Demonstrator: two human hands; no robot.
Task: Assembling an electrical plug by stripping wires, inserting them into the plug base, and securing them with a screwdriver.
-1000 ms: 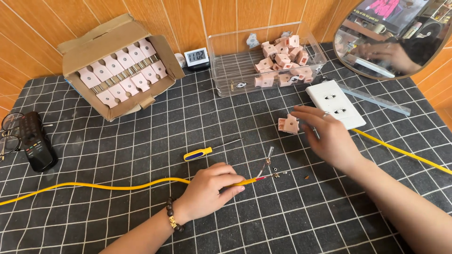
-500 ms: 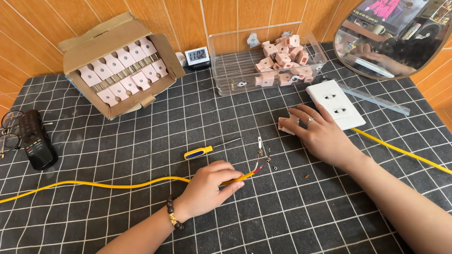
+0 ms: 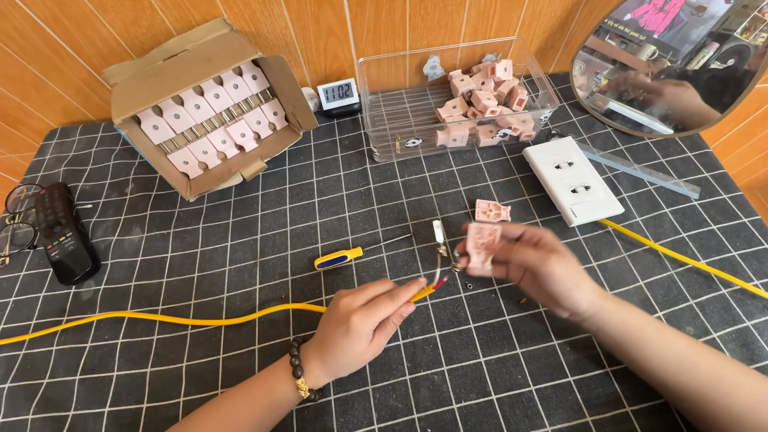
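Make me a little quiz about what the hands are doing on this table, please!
1. True or false: the right hand holds a small pink plastic part.
2. What does the left hand pinch? A) the screwdriver B) the yellow cable C) the white socket plate
3. Fill in: more pink parts are piled in the clear plastic ____ by the wall.

Key: 1 true; 2 B; 3 box.

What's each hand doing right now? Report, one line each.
Left hand: closed on the yellow cable near its stripped end.
Right hand: holding a pink socket part.
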